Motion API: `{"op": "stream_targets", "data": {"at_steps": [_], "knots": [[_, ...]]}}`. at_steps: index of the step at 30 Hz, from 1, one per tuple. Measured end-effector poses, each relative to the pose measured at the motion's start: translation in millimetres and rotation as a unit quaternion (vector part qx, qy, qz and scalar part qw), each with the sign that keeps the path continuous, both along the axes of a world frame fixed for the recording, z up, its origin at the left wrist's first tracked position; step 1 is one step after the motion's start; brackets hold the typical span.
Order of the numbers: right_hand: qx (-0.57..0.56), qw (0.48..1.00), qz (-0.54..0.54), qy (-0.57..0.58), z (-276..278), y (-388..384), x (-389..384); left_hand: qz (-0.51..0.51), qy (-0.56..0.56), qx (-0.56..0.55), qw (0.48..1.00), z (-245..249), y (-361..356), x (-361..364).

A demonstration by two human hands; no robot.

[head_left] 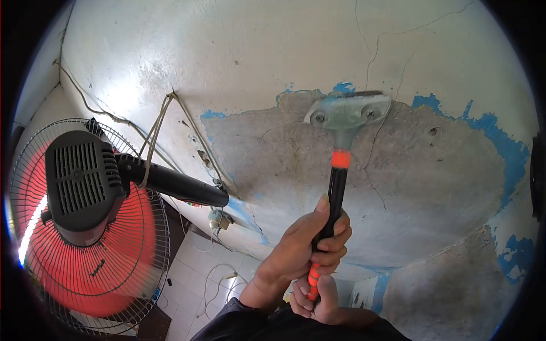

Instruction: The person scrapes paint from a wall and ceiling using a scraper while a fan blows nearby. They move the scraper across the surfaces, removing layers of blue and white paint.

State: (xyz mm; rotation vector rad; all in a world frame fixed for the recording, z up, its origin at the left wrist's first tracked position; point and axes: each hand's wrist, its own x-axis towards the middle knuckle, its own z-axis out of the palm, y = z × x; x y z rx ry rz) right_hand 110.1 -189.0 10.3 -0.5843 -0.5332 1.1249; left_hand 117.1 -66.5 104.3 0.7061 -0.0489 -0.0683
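Note:
A long-handled scraper [336, 184] with a wide blade head and a black and orange handle is held up against the wall. Its head [348, 111] has two screws and lies at the upper border of a bare grey patch [443, 165], by the edge of the paint. My left hand [304, 241] is closed around the middle of the handle, thumb along the shaft. Lower down, my right hand [318, 304] grips the orange-banded end of the handle. The blade's edge is slightly blurred.
On the left, a red-bladed fan [79, 227] has a black arm [176, 184] reaching toward the wall. Cords [156, 131] hang from a wall point around that arm. Blue paint [500, 148] rims the bare patch, and cracks run above. White floor tiles [190, 267] show below.

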Motion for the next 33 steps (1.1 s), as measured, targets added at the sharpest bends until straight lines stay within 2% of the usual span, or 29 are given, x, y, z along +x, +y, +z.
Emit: {"op": "stream_targets", "data": {"at_steps": [5,8,11,15,21,25,28,31,33], "knots": [[-0.005,1.0,-0.01,-0.027,6.8,2.3,8.0,0.004,-0.019,0.005,1.0,3.1,1.4,4.1],[0.001,1.0,-0.011,-0.004,10.0,4.4,0.9,0.012,-0.014,0.01,1.0,6.5,1.1,0.3],[-0.002,1.0,0.004,0.006,-1.9,1.8,-0.4,-0.018,-0.009,-0.001,1.0,-6.6,5.3,-3.5],[-0.005,1.0,0.003,-0.022,7.6,5.2,7.1,-0.025,-0.035,0.002,0.999,1.0,9.5,2.2],[-0.004,1.0,-0.003,-0.008,-2.3,5.8,-2.8,0.006,0.009,-0.009,1.0,-5.3,6.0,-3.4],[0.011,0.999,0.014,-0.028,5.1,12.3,7.3,0.003,-0.012,-0.003,1.0,2.9,11.4,2.2],[-0.002,1.0,-0.011,-0.027,-0.9,15.2,4.6,0.016,-0.012,0.02,1.0,0.4,12.4,1.6],[-0.011,1.0,-0.001,-0.017,-1.5,10.5,1.1,0.0,0.009,0.013,1.0,-4.5,9.0,-1.6],[-0.005,1.0,0.0,-0.015,1.3,11.7,1.2,-0.026,-0.017,0.012,0.999,0.7,15.4,5.2]]}}
